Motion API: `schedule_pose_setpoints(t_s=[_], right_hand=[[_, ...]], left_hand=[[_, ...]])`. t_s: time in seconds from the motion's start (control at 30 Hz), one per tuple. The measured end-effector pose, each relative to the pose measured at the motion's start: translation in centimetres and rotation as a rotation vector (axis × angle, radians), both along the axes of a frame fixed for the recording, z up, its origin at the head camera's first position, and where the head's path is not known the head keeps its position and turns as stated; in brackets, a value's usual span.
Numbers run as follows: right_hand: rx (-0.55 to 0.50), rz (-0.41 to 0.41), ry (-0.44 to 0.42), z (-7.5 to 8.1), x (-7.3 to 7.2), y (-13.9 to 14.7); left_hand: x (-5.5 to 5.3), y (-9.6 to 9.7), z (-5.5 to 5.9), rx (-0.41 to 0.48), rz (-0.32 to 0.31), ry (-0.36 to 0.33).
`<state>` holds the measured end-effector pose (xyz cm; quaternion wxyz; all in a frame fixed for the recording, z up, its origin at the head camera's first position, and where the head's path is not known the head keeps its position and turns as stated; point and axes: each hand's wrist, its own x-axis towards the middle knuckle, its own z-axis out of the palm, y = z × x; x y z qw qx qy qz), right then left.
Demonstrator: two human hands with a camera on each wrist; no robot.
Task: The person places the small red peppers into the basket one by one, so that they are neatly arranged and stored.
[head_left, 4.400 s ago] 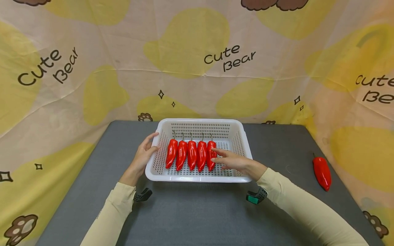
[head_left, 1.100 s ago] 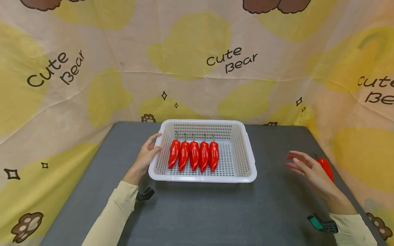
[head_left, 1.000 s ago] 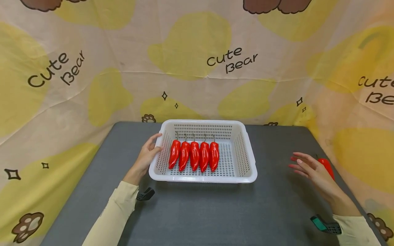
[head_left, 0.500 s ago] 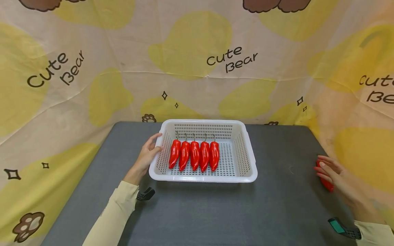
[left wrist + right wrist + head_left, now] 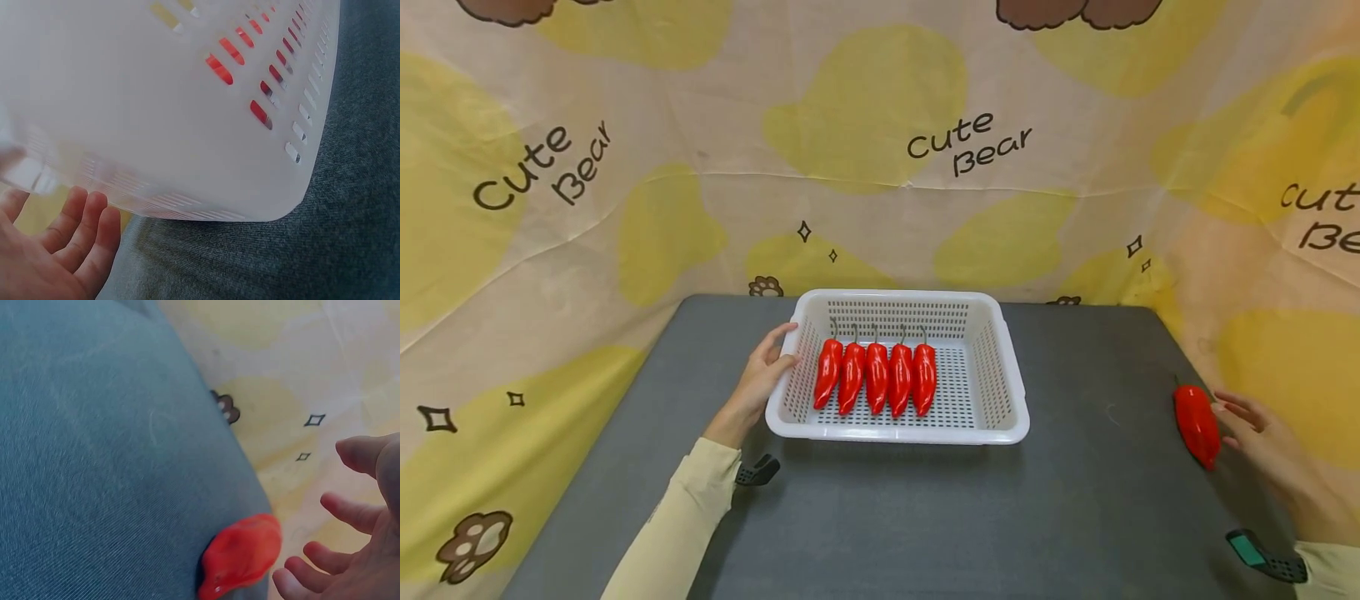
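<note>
A white plastic basket stands on the grey table, with several red peppers lined up side by side in it, stems toward the back. At the basket's left rim is my left hand, holding the edge between thumb and fingers; the left wrist view shows those fingers beside the perforated wall. Far to the right, a lone red pepper lies near the table's side edge. My right hand is just to its right, fingers spread and loosely bent, holding nothing; in the right wrist view its fingertips are close by the pepper.
The grey table ends at a printed yellow and beige cloth that rises behind it and along both sides. Inside the basket, bare perforated floor shows right of the pepper row.
My right hand has gone from over the basket's peppers out to the right, across the lone pepper to its far side. My left hand stays at the basket rim.
</note>
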<state>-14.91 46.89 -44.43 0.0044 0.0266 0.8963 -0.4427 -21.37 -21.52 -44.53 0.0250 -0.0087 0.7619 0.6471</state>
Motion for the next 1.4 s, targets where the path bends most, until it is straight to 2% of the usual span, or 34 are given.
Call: schedule_pose_setpoints(t_s=[0.13,0.27,0.43,0.63,0.93,1.4], right_hand=[[0.048,-0.008,-0.074,-0.4,-0.7,0.3],[0.038,-0.013,-0.138,-0.8,-1.2,0.2],[0.008,-0.029,-0.145,-1.3,-1.1,0.1],[-0.017,-0.066,-0.187,-1.3,-1.1,0.1],[0.165,-0.061,-0.14,-2.4,-1.5,0.6],[0.22,-0.067,-0.101,-2.9,-1.6,0.6]], left_hand=[[-0.2,0.1,-0.1,0.01,0.005,0.002],[-0.2,0.0,-0.2,0.023,0.009,0.003],[-0.3,-0.1,-0.3,0.011,-0.003,0.003],[-0.5,0.1,-0.5,0.018,-0.008,0.011],[-0.5,-0.1,-0.6,0.009,-0.001,0.009],[-0.2,-0.1,-0.3,0.01,-0.015,0.017]])
